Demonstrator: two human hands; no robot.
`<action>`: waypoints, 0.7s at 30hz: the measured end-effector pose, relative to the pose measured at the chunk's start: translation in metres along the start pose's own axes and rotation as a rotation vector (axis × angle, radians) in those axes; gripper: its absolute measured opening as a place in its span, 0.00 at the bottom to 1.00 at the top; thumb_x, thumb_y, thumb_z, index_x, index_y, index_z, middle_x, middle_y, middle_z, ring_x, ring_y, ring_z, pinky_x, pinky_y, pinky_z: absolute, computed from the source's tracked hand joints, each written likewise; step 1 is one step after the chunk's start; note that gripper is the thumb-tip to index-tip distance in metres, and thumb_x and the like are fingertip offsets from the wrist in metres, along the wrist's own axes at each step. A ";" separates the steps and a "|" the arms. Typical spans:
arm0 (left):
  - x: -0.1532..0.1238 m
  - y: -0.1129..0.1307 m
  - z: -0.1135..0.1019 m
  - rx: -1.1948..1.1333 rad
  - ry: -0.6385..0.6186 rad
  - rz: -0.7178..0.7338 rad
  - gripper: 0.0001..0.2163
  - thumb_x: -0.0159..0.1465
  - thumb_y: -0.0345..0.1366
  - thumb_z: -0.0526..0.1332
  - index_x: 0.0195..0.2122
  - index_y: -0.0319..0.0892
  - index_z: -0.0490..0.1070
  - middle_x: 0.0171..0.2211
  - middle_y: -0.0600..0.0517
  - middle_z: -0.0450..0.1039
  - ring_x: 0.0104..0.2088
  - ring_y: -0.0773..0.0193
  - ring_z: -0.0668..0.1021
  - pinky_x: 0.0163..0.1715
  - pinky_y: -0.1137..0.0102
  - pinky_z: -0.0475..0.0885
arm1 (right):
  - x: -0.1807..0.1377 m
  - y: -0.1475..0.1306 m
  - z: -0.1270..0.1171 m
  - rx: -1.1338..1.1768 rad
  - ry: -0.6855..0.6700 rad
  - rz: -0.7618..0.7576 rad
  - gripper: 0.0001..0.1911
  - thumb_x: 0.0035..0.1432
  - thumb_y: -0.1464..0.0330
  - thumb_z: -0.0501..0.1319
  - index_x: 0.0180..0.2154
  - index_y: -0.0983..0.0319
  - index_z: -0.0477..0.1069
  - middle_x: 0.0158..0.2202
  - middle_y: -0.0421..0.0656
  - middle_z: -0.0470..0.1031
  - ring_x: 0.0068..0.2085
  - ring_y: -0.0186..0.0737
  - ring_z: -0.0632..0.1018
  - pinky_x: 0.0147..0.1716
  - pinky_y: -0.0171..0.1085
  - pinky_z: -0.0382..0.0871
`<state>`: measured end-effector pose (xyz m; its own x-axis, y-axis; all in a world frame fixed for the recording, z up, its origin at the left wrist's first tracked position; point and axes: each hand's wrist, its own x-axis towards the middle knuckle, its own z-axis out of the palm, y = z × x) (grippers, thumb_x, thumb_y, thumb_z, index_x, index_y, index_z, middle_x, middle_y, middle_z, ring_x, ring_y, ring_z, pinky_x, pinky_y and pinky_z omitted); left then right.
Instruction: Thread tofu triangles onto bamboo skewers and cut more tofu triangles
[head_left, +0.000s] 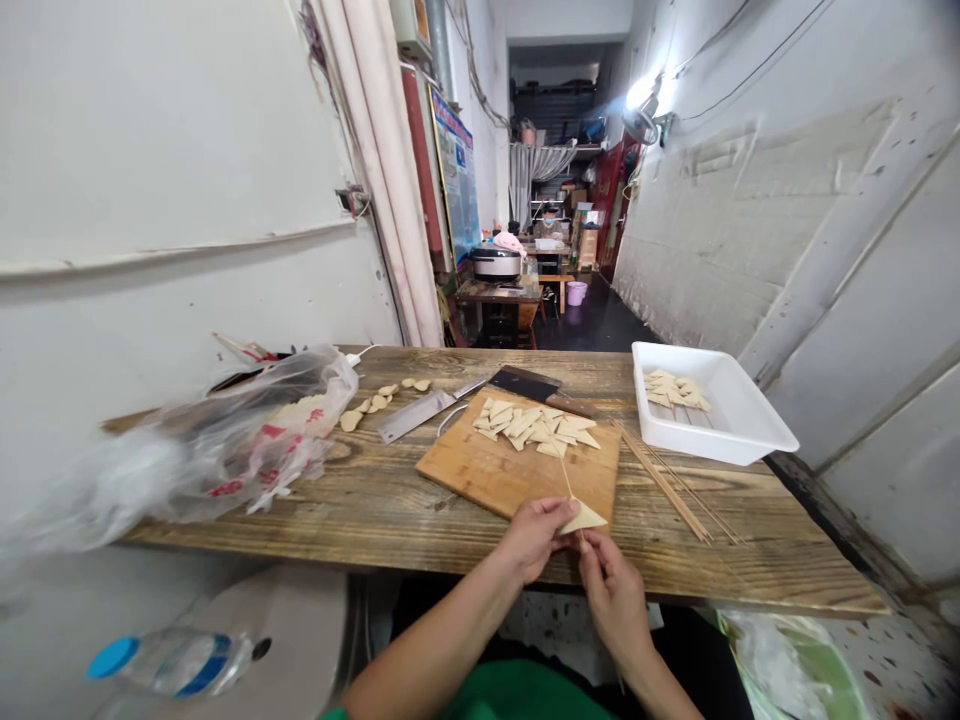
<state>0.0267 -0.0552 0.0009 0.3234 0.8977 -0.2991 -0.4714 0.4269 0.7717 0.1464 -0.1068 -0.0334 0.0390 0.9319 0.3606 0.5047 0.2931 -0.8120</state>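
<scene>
My left hand (536, 535) pinches a pale triangular slice (583, 518) at the near edge of the wooden cutting board (495, 470). Close beside it, my right hand (615, 590) grips a thin bamboo skewer (568, 487) that passes through the slice and points out over the board. A heap of similar triangular slices (536, 425) lies on the board's far half. More bamboo skewers (667, 485) lie loose on the table to the right of the board.
A cleaver (420, 413) and a dark-bladed knife (529, 384) lie beyond the board. A white tray (750, 425) holds skewered slices at right. A plastic bag (225, 440) sits left, a water bottle (172, 663) below. A seated person is far down the corridor.
</scene>
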 end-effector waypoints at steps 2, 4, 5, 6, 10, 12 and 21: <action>0.001 -0.002 0.003 0.031 -0.005 0.002 0.15 0.48 0.42 0.68 0.30 0.34 0.73 0.29 0.47 0.74 0.28 0.66 0.75 0.31 0.72 0.70 | 0.003 0.002 -0.002 0.051 -0.018 0.036 0.16 0.61 0.61 0.49 0.39 0.65 0.69 0.22 0.40 0.71 0.22 0.35 0.72 0.21 0.30 0.64; 0.007 0.001 0.002 0.136 0.037 0.065 0.16 0.52 0.44 0.64 0.34 0.35 0.73 0.29 0.47 0.74 0.28 0.65 0.75 0.31 0.70 0.70 | 0.005 0.005 -0.004 0.102 -0.013 0.070 0.16 0.60 0.60 0.50 0.40 0.64 0.69 0.21 0.39 0.69 0.21 0.34 0.69 0.20 0.30 0.62; 0.012 0.005 -0.002 0.233 0.088 0.141 0.16 0.54 0.44 0.62 0.36 0.36 0.73 0.30 0.47 0.74 0.28 0.64 0.75 0.31 0.69 0.70 | 0.005 0.006 -0.005 0.124 -0.002 0.089 0.16 0.60 0.60 0.50 0.40 0.64 0.69 0.20 0.38 0.67 0.20 0.33 0.68 0.19 0.30 0.61; 0.017 0.009 -0.006 0.354 0.155 0.246 0.15 0.56 0.44 0.60 0.38 0.38 0.73 0.31 0.47 0.74 0.29 0.63 0.75 0.33 0.68 0.70 | 0.006 0.008 -0.006 0.148 0.009 0.109 0.16 0.60 0.59 0.51 0.40 0.64 0.68 0.19 0.37 0.66 0.19 0.32 0.66 0.18 0.29 0.60; 0.043 0.029 -0.022 0.959 0.300 0.603 0.09 0.58 0.37 0.58 0.37 0.43 0.75 0.38 0.46 0.74 0.41 0.57 0.72 0.47 0.64 0.63 | 0.005 0.013 -0.010 0.268 0.011 0.190 0.16 0.58 0.59 0.52 0.39 0.65 0.68 0.17 0.34 0.60 0.18 0.31 0.62 0.16 0.29 0.55; 0.055 0.037 -0.023 1.206 0.312 0.650 0.09 0.58 0.36 0.58 0.37 0.42 0.74 0.39 0.44 0.73 0.44 0.54 0.70 0.50 0.62 0.58 | 0.003 0.014 -0.011 0.307 0.012 0.211 0.17 0.58 0.58 0.53 0.39 0.65 0.68 0.17 0.34 0.60 0.18 0.30 0.62 0.16 0.29 0.55; 0.108 0.062 0.009 1.627 0.216 0.648 0.12 0.57 0.35 0.59 0.42 0.40 0.71 0.43 0.40 0.71 0.50 0.51 0.65 0.54 0.60 0.47 | 0.002 0.015 -0.012 0.335 0.054 0.203 0.20 0.57 0.55 0.53 0.39 0.64 0.70 0.16 0.34 0.59 0.16 0.29 0.61 0.14 0.28 0.54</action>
<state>0.0401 0.0674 0.0212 0.2652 0.9176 0.2959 0.7957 -0.3817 0.4703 0.1640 -0.1027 -0.0394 0.1588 0.9681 0.1936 0.1728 0.1658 -0.9709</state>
